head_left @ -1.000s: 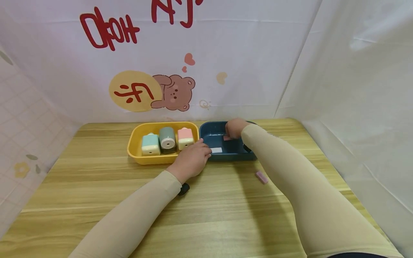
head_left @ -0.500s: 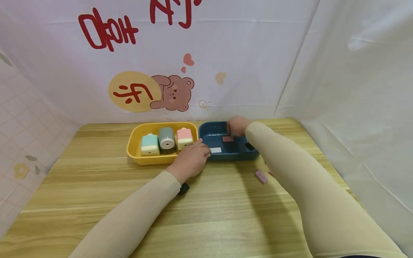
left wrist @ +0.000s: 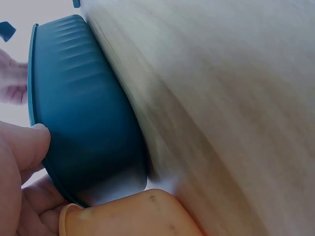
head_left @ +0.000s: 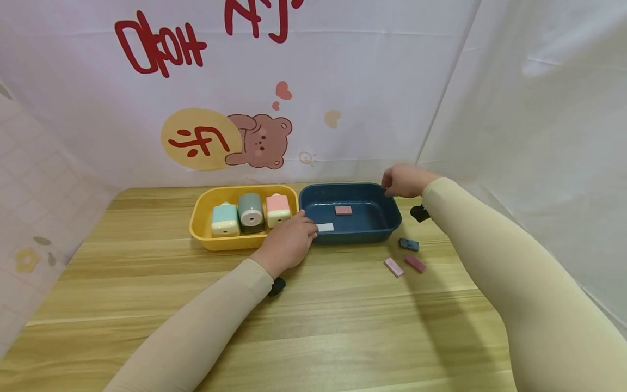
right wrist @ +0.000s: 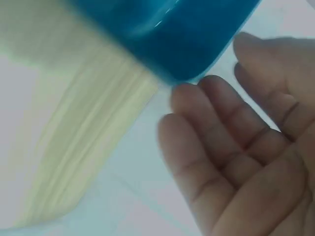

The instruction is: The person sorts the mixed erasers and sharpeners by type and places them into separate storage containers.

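My left hand (head_left: 289, 245) holds the near left rim of the dark blue bin (head_left: 360, 237). In the left wrist view its thumb (left wrist: 34, 142) lies against the bin's outer wall, with the other fingers curled behind the rim. Inside the bin lie a pink block (head_left: 343, 210), like an eraser, and a white block (head_left: 325, 227). My right hand (head_left: 409, 181) hovers at the bin's far right corner. Its fingers are loosely bent and hold nothing, as the right wrist view shows.
A yellow bin (head_left: 206, 242) touches the blue bin's left side. It holds mint (head_left: 225, 218), grey (head_left: 251, 209) and pink (head_left: 278, 209) bottle-shaped items with small holes. Blue-grey (head_left: 409, 244), mauve (head_left: 415, 264) and light pink (head_left: 394, 267) blocks lie on the wooden table (head_left: 313, 326).
My right hand has come out of the blue bin and moved right, leaving the pink block on its floor. Blocks formerly behind the right arm now show. The left hand stays put.
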{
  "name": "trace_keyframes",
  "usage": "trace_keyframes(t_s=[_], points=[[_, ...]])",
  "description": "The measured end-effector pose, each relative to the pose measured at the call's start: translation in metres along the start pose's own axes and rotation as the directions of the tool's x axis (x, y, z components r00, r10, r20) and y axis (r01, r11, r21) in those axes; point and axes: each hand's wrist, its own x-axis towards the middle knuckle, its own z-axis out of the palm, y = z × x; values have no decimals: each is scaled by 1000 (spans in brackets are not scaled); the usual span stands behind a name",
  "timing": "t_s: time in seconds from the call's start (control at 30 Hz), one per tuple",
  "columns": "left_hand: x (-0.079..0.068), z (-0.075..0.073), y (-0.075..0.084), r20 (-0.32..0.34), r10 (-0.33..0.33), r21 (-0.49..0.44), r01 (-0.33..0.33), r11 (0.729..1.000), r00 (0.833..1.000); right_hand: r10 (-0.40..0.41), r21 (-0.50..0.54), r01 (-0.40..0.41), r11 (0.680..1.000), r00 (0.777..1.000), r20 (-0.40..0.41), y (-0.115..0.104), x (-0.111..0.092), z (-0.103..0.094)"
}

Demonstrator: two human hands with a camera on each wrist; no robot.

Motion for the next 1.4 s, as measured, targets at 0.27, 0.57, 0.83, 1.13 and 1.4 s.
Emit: trace_keyframes(t_s=[0.27,0.57,0.83,1.13,1.4], points=[[0,-3,1,15,-12,-7,12,1000,1000,43,-33,-38,999,986,161,31,-39,17],[0,-2,-2,8,4,-12,-4,1000,1000,25,-27,-19,999,970,241,39,-52,56],[0,-2,-1,15,-7,-14,7,1000,1000,-64,5,64,998,974,217,44,-47,79],[0,-2,0,19,-18,-15,19,1000,1000,-65,-32,73,997,978,197,37,-48,82],[-1,-1,1,20,-24,-18,25,1000,1000,-51,-36,60,998,977,208,34,-51,81]])
